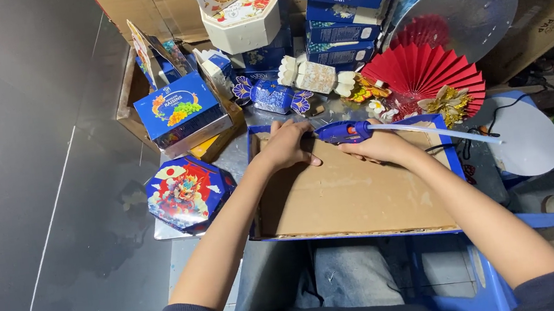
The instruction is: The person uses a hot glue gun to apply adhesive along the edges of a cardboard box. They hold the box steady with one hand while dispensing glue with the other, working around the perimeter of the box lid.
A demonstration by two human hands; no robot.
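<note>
left hand [288,146]: fingers spread flat, pressing the far edge of one brown cardboard tray [354,192] with blue rim, lying across the lap
right hand [380,145]: fingers wrapped around one blue glue gun [346,131], nozzle by the left fingertips
red paper fans [428,70]: two, behind tray
octagonal blue box [187,192]: one, left of tray
stacked blue boxes [344,16]: four, far side

Dark grey floor [32,204] on the left, brown cardboard cartons [135,12] stacked behind.
</note>
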